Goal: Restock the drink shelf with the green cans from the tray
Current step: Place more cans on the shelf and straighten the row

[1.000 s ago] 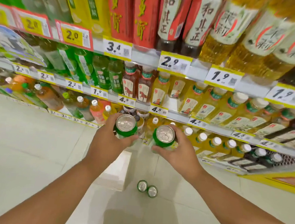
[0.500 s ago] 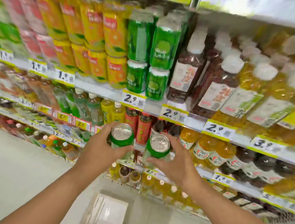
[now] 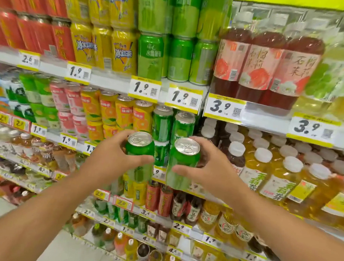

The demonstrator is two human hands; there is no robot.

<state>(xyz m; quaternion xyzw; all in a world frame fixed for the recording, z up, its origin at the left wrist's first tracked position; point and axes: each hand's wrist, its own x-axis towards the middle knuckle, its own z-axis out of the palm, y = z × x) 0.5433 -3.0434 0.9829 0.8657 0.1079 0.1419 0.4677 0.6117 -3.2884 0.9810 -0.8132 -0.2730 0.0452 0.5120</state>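
Green cans, upright before the shelf (image 3: 183, 85): left can (image 3: 139, 156) gripped by left hand (image 3: 110, 162), right can (image 3: 181, 164) by right hand (image 3: 211, 173)

The two held cans, the left can (image 3: 139, 156) and the right can (image 3: 183, 162), are green with silver tops. Shelved cans run red (image 3: 58, 39), yellow with blue lettering (image 3: 122, 51) and green (image 3: 150, 53). Price tags (image 3: 144, 88) are white, edged yellow, with black figures.

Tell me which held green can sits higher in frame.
The left hand's can: its silver top sits slightly above that of the right hand's can. Left hand and right hand each grip one upright.
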